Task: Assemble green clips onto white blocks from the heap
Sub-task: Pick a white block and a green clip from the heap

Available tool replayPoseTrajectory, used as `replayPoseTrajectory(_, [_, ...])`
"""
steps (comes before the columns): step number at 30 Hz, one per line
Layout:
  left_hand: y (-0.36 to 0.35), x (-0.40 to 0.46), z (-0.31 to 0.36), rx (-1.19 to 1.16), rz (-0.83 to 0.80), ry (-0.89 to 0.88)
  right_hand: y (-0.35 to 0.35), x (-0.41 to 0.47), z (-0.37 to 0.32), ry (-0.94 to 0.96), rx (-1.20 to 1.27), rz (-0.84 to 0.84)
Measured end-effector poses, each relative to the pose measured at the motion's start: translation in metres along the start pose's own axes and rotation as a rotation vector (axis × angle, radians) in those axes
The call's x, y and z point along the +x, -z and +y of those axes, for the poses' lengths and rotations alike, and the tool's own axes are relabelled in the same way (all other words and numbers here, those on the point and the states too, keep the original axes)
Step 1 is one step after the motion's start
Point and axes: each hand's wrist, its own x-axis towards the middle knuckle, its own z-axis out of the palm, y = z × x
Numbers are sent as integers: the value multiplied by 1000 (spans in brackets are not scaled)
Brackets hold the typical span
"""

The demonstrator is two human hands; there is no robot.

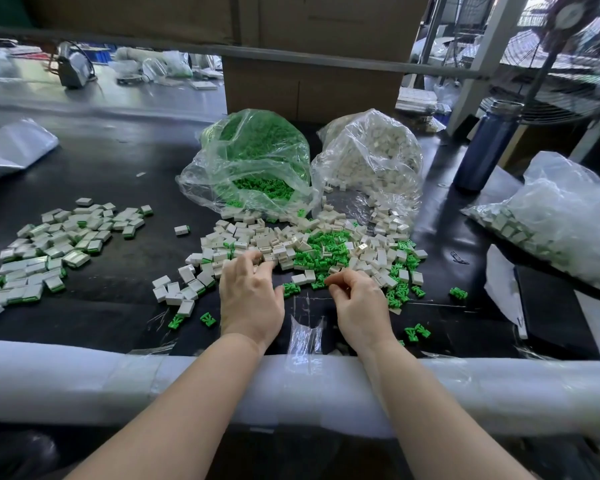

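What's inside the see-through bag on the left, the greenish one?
The bag is full of small green clips, some spilling from its open mouth toward the heap. Whatever lies deeper inside is blurred by the crinkled plastic.

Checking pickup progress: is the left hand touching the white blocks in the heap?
Touching. The head view shows the left hand with fingertips resting on white blocks in the heap.

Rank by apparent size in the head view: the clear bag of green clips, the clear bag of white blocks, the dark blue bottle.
1. Clear bag of green clips and clear bag of white blocks: look alike, no ranking.
2. Dark blue bottle: smallest.
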Motion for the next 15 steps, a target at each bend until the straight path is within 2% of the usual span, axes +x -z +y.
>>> replayPoseTrajectory(5, [-2,-2,5,67,-126,-207,-3,-1,-4,54,-158,-66])
replayPoseTrajectory(8, [-4,-3,6,90,-192,-248,-5,-1,-6,70,-249,-95])
replayPoseTrajectory(15, [-3,-2,5,42,-109,-240,-5,-3,-8,69,-304,-70])
